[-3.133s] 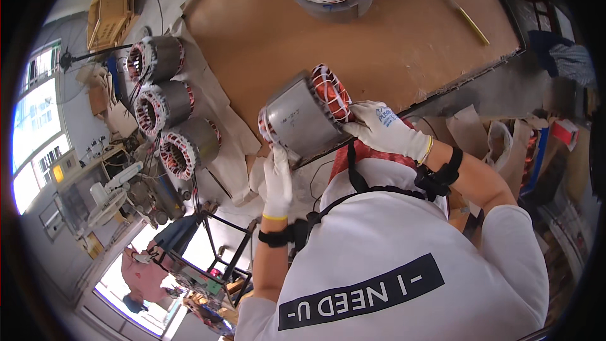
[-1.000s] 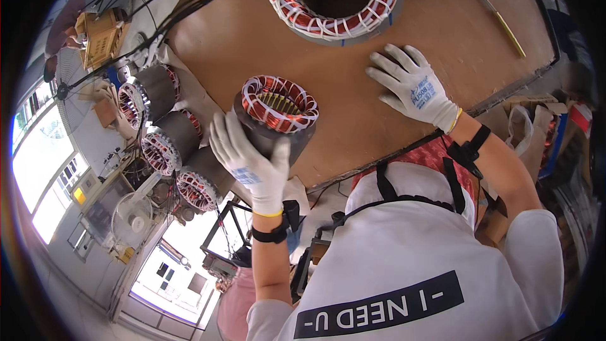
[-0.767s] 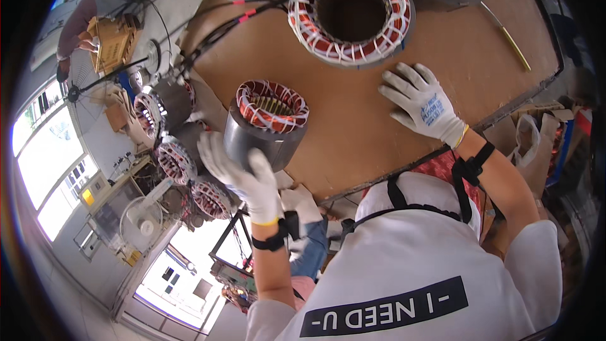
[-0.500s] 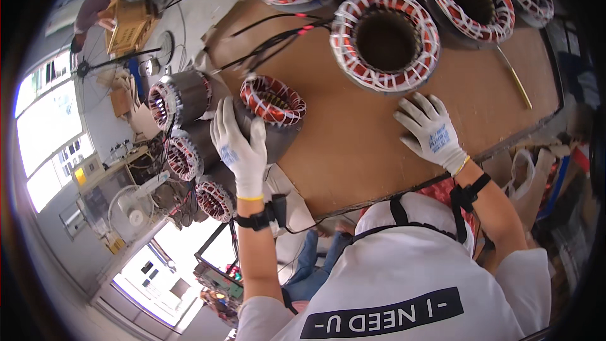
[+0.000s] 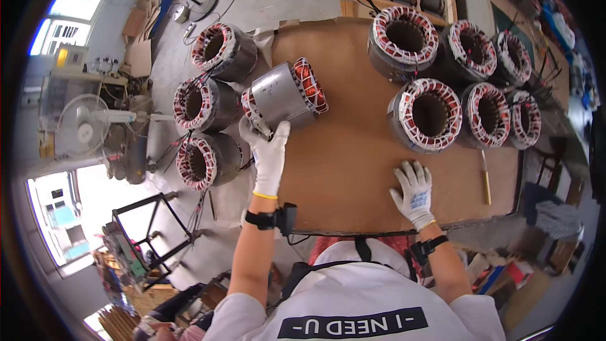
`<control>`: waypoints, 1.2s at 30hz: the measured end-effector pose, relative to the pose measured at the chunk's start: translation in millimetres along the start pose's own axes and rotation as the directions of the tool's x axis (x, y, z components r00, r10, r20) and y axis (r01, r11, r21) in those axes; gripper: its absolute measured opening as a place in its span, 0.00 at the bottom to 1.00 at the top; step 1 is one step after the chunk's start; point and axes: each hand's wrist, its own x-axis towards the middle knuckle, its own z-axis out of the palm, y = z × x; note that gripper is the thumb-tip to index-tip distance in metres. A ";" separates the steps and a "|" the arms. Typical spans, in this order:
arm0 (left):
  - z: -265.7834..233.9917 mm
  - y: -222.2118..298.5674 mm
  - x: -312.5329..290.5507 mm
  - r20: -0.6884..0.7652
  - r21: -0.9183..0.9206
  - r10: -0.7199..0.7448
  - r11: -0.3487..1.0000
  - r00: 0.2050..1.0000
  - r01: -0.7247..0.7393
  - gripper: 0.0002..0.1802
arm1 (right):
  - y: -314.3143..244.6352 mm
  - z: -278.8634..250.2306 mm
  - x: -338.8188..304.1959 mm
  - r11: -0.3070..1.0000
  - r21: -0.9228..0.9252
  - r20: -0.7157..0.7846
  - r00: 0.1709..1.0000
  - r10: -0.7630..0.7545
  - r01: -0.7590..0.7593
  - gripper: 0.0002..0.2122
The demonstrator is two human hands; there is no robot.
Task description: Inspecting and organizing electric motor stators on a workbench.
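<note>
A motor stator, a grey metal cylinder with red windings laced in white at both ends, lies on its side at the left of the brown tabletop. My left hand, in a white glove, is at its near left end, thumb and fingers apart around the laced winding; the fingertips are partly hidden. My right hand, also gloved, lies open with fingers spread on the tabletop and holds nothing. In front of it stands an upright stator, one of several grouped at the right.
Three more stators with black leads lie along the left edge. A thin brass-coloured rod rests at the table's right. Behind the table is a wooden crate full of stators. A white fan stands far left.
My view has turned and shifted. The stator by my left hand now shows its side, and that hand has gone from its flank to its near end. My right hand still lies open on the table.
</note>
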 end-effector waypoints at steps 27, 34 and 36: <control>110.7 68.6 128.9 0.409 -0.076 -0.273 0.941 0.871 0.330 0.15 | -0.1 -3.6 1.8 1.000 0.024 -0.070 0.997 -0.013 0.015 0.25; 164.1 71.2 136.0 0.481 0.425 -0.072 0.891 0.874 -0.161 0.41 | -4.7 0.9 3.7 0.999 0.029 -0.068 0.997 -0.036 0.038 0.26; 179.7 87.1 128.5 0.472 0.432 -0.159 0.899 0.867 -0.071 0.41 | -1.7 0.4 1.7 1.000 0.015 -0.064 0.998 -0.026 0.027 0.26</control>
